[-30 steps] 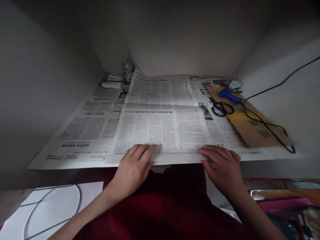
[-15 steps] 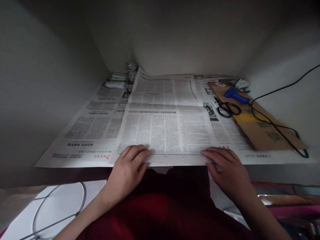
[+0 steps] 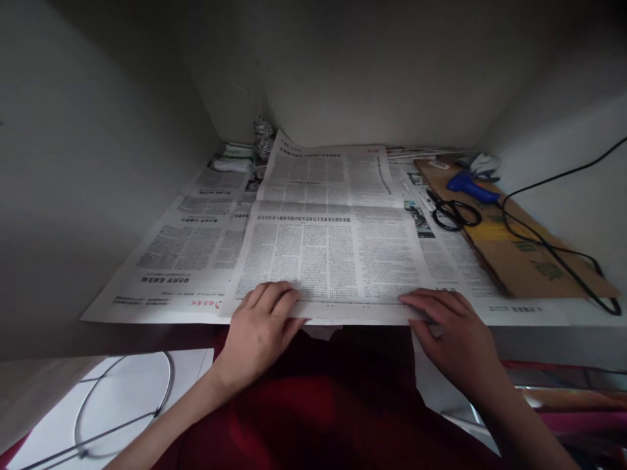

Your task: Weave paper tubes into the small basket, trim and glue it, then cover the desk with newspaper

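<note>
A newspaper sheet (image 3: 323, 248) lies in front of me with a crease across its middle, its far left corner curling up. My left hand (image 3: 262, 326) grips its near edge at the left, fingers on top and thumb under the rim. At the right part of the same edge, my right hand (image 3: 450, 326) holds the sheet in a like way, thumb below. Beneath it, more newspaper (image 3: 171, 251) covers the table. The near edge of the sheet runs along the table's front edge between my hands.
To the right lies a cardboard piece (image 3: 553, 267) bearing a blue glue gun (image 3: 473, 188) with a black cord. Black-handled scissors (image 3: 455, 214) rest at its left edge. A rolled-paper object (image 3: 263, 137) stands at the back, beside folded packets (image 3: 235, 156). Walls close in three sides.
The view has shifted slightly, so things appear a little farther right. My left fingers have curled slightly more at the near edge; the sheet lies as before.
</note>
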Action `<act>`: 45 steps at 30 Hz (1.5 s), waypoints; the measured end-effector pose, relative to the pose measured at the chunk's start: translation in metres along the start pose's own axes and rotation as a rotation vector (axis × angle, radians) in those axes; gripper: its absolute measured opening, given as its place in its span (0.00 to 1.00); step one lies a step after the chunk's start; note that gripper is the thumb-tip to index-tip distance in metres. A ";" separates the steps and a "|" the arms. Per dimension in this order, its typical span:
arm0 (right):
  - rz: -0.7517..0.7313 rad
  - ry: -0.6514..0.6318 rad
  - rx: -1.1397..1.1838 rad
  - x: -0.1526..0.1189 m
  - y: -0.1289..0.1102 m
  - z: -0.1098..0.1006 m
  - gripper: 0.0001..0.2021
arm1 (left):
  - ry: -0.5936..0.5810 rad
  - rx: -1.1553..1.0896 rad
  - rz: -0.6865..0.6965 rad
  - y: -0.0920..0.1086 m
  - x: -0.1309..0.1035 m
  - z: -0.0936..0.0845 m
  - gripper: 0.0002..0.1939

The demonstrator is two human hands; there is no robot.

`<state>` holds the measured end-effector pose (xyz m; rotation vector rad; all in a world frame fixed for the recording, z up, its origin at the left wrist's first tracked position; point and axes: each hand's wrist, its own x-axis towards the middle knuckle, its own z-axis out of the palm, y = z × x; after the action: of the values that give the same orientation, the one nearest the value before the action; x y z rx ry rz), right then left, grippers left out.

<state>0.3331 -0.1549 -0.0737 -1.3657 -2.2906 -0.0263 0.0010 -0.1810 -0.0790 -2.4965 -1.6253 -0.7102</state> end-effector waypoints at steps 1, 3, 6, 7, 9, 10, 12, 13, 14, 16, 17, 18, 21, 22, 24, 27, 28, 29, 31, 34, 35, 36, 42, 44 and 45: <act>0.000 0.008 0.002 0.000 0.000 0.000 0.14 | 0.017 -0.002 0.003 0.000 -0.001 0.001 0.16; -0.001 0.016 0.004 -0.001 0.001 0.001 0.14 | 0.034 -0.024 0.012 -0.001 -0.002 0.003 0.20; -0.003 0.024 0.000 -0.003 0.003 0.003 0.14 | 0.034 -0.064 0.010 -0.006 -0.005 0.002 0.24; -0.005 0.025 0.000 -0.004 0.003 0.003 0.14 | 0.031 -0.078 0.003 -0.008 -0.006 0.001 0.24; -0.009 0.029 0.001 -0.005 0.005 0.004 0.13 | 0.024 -0.110 -0.012 -0.013 -0.009 -0.003 0.25; -0.011 0.030 0.002 -0.005 0.005 0.005 0.13 | 0.017 -0.124 -0.020 -0.016 -0.011 -0.005 0.24; -0.015 0.036 0.001 -0.005 0.006 0.005 0.13 | 0.004 -0.147 -0.034 -0.021 -0.014 -0.009 0.23; -0.016 0.040 -0.002 -0.005 0.006 0.006 0.13 | -0.003 -0.155 -0.039 -0.024 -0.016 -0.010 0.22; -0.019 0.042 -0.004 -0.005 0.006 0.006 0.13 | -0.007 -0.161 -0.044 -0.026 -0.018 -0.012 0.21; -0.026 0.041 -0.007 -0.005 0.007 0.006 0.13 | -0.017 -0.167 -0.042 -0.030 -0.021 -0.015 0.19; -0.029 0.038 -0.009 -0.004 0.007 0.006 0.13 | -0.019 -0.167 -0.035 -0.031 -0.022 -0.016 0.19; -0.032 0.032 -0.009 -0.004 0.006 0.006 0.13 | -0.022 -0.162 -0.027 -0.031 -0.022 -0.016 0.18; -0.042 0.005 -0.023 -0.004 0.005 0.004 0.14 | -0.024 -0.121 -0.006 -0.029 -0.021 -0.017 0.17; -0.043 -0.007 -0.034 -0.004 0.004 0.003 0.14 | -0.025 -0.102 -0.001 -0.028 -0.020 -0.017 0.17; -0.042 -0.027 -0.062 -0.004 0.001 0.001 0.15 | -0.032 -0.063 0.014 -0.025 -0.020 -0.016 0.17; -0.038 -0.044 -0.077 -0.002 -0.005 0.000 0.15 | -0.040 0.001 0.043 -0.019 -0.019 -0.013 0.19; -0.040 -0.049 -0.067 -0.002 -0.008 0.000 0.16 | -0.038 0.018 0.057 -0.016 -0.019 -0.012 0.20; -0.042 -0.056 -0.052 -0.001 -0.011 0.000 0.16 | -0.035 0.030 0.072 -0.015 -0.019 -0.011 0.21; -0.040 -0.073 -0.020 0.001 -0.016 0.001 0.18 | -0.029 0.035 0.092 -0.012 -0.018 -0.009 0.22; -0.036 -0.090 0.002 0.003 -0.021 0.001 0.21 | -0.030 0.026 0.088 -0.010 -0.019 -0.006 0.23; -0.037 -0.093 0.003 0.003 -0.021 0.001 0.21 | -0.034 0.022 0.083 -0.010 -0.019 -0.005 0.23; -0.042 -0.095 0.000 0.003 -0.022 0.001 0.21 | -0.036 0.017 0.080 -0.011 -0.020 -0.005 0.23; 0.002 -0.104 -0.052 0.003 -0.023 0.002 0.20 | -0.050 0.000 0.061 -0.013 -0.023 -0.002 0.24; 0.010 -0.105 -0.044 0.004 -0.024 0.002 0.19 | -0.051 0.002 0.064 -0.013 -0.023 -0.002 0.24; 0.010 -0.105 -0.036 0.004 -0.024 0.001 0.19 | -0.048 0.003 0.065 -0.013 -0.023 -0.002 0.24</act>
<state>0.3112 -0.1633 -0.0681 -1.4276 -2.3807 0.0072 -0.0187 -0.1953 -0.0889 -2.5706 -1.5506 -0.6449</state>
